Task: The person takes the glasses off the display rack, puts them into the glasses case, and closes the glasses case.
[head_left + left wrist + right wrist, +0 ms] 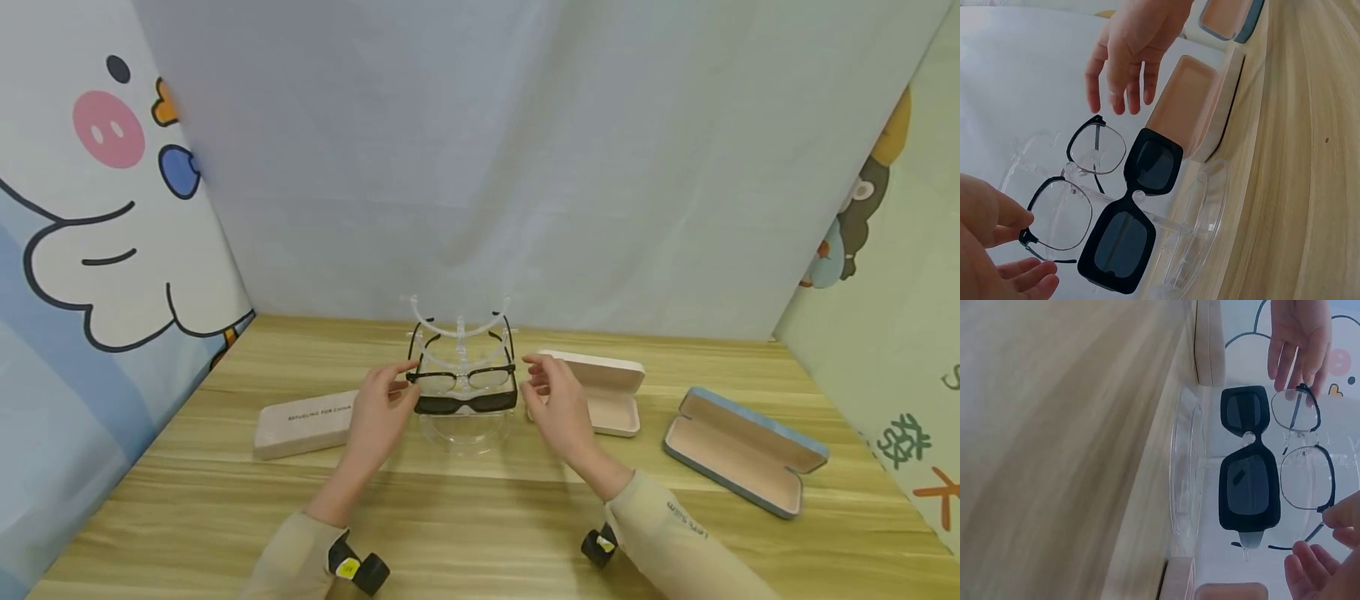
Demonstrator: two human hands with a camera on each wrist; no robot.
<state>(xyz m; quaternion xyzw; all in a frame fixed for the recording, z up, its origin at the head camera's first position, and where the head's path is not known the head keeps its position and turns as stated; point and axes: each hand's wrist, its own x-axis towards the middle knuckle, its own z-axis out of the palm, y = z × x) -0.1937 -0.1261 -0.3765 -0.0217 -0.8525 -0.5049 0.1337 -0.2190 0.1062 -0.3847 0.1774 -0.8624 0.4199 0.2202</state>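
A clear display stand (461, 331) holds two pairs of eyewear. Black half-rim eyeglasses (1091, 215) with clear lenses rest above thick-framed black sunglasses (1124, 245). At the left end of the eyeglasses is my left hand (381, 407), its loosely bent fingers spread around the hinge and temple with a gap between them. My right hand (558, 407) is beside their right end, thumb and fingers apart and a small gap from the frame in the head view. Neither hand encloses the frame.
A pale closed glasses case (307, 423) with lettering lies left of the stand, partly behind my left hand. An open white case (611, 375) sits behind my right hand. Farther right lies an open blue case (731, 450). A pale curtain (480, 167) hangs behind the wooden table (465, 533).
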